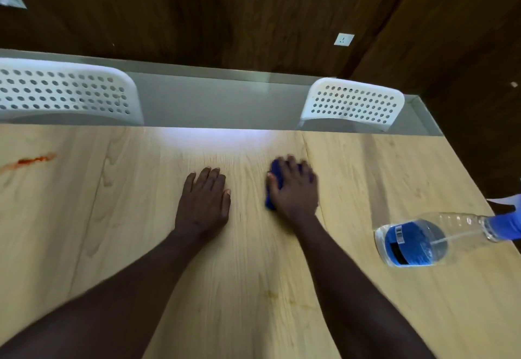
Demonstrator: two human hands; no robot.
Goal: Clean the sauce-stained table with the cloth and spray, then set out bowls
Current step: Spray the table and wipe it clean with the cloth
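My right hand (293, 189) presses flat on a blue cloth (275, 174) near the middle of the light wooden table (112, 217); only the cloth's left edge shows from under the palm. My left hand (204, 200) lies flat on the table just left of it, fingers spread, holding nothing. A red sauce smear (33, 159) marks the table at the far left. A clear spray bottle (423, 240) with a blue label and blue trigger head stands at the right edge. A faint yellowish stain (279, 296) shows between my forearms. No bowls are in view.
Two white perforated chair backs, one chair (64, 90) at the left and another chair (352, 103) at the right, stand against the table's far edge. Beyond them is grey floor and dark wood wall panelling. The table's right edge runs close to the bottle.
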